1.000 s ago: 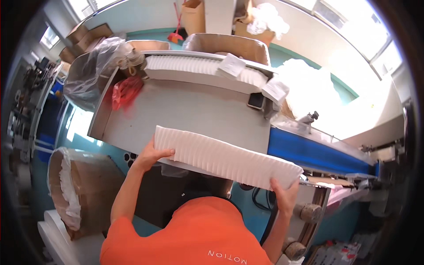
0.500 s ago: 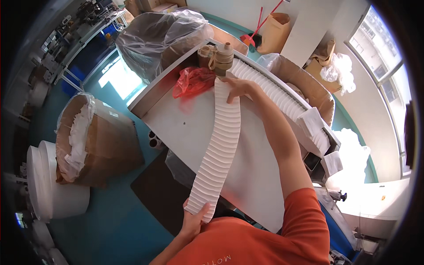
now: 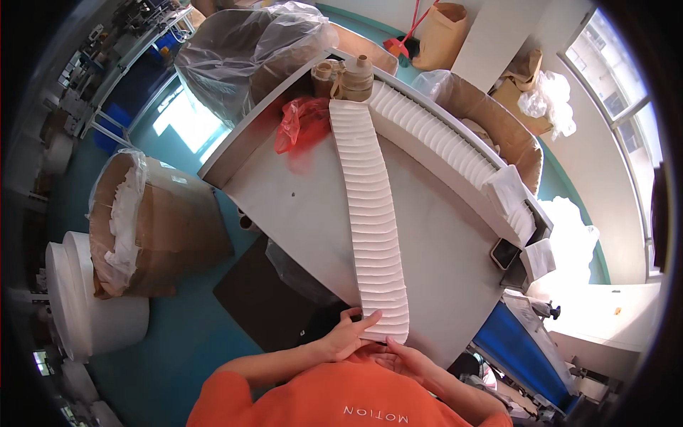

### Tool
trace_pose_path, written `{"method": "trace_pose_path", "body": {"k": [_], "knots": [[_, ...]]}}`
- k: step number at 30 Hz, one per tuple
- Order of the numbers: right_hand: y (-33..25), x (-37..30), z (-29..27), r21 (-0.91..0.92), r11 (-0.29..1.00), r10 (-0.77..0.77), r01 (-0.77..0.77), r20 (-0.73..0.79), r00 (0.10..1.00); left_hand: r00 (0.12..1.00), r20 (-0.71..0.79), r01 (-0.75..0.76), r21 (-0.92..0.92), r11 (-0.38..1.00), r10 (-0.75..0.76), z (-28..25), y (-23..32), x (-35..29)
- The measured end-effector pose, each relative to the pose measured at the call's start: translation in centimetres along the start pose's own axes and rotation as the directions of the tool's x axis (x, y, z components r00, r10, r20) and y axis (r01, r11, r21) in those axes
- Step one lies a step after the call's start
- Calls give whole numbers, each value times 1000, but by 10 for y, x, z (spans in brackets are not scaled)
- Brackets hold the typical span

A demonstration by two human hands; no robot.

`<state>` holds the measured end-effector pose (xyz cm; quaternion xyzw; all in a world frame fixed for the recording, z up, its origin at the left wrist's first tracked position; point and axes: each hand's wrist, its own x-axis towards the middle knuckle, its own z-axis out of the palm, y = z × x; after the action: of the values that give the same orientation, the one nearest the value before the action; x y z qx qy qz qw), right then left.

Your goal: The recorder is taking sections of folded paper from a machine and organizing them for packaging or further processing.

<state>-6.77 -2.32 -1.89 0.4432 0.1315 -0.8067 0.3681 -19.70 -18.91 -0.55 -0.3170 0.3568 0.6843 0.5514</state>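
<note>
1. Touched the near end of the white row (image 3: 373, 213) with the left grip (image 3: 345, 336), one digit over the top and another splayed beside the left edge; could not tell firm clasping from light resting.
2. Kept the right grip (image 3: 407, 361) at the same end, thumb on or just beside the end face, fingers curled below; could not tell grasping from mere cupping.
3. Had the white row lengthwise on the counter (image 3: 284, 213), slightly bowed, from just beside the jug (image 3: 357, 80) and red bag (image 3: 304, 124) at the far end to the counter's near side, close to the orange shirt (image 3: 320, 391).
4. Saw the back row (image 3: 434, 135) along the counter's rear wall, near the white row at the far end, well apart lower down, with the phone (image 3: 505, 253) farther right.
5. Risked, by judgement, buckling or fanning the ridges through uneven squeezing from the near end alone, with no grip at the far end.
6. Risked dropping near-end layers past the counter's edge through lifting with slack fingers.
7. Risked bumping the jug or snagging the red bag through pushing lengthwise, given the tight spacing there.
</note>
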Motion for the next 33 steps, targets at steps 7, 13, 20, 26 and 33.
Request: {"method": "trace_pose_path", "body": {"k": [7, 13, 20, 26, 33], "knots": [[19, 33, 21, 38, 749, -643, 661, -199, 740, 789, 393, -483, 872, 80, 473, 15, 231, 33], [30, 27, 41, -41, 670, -705, 741, -347, 619, 37, 754, -8, 656, -754, 656, 72, 398, 139], [15, 4, 54, -215, 720, -685, 660, -378, 623, 263, 612, 215, 716, -664, 745, 95, 362, 140], [-19, -34, -31, -753, 509, -851, 417, -366, 377, 379, 500, 343, 706, -620, 779, 73, 296, 94], [-38, -46, -97, -597, 373, -828, 710, -559, -34, 168, 248, 323, 901, -290, 954, -12, 232, 77]]}}
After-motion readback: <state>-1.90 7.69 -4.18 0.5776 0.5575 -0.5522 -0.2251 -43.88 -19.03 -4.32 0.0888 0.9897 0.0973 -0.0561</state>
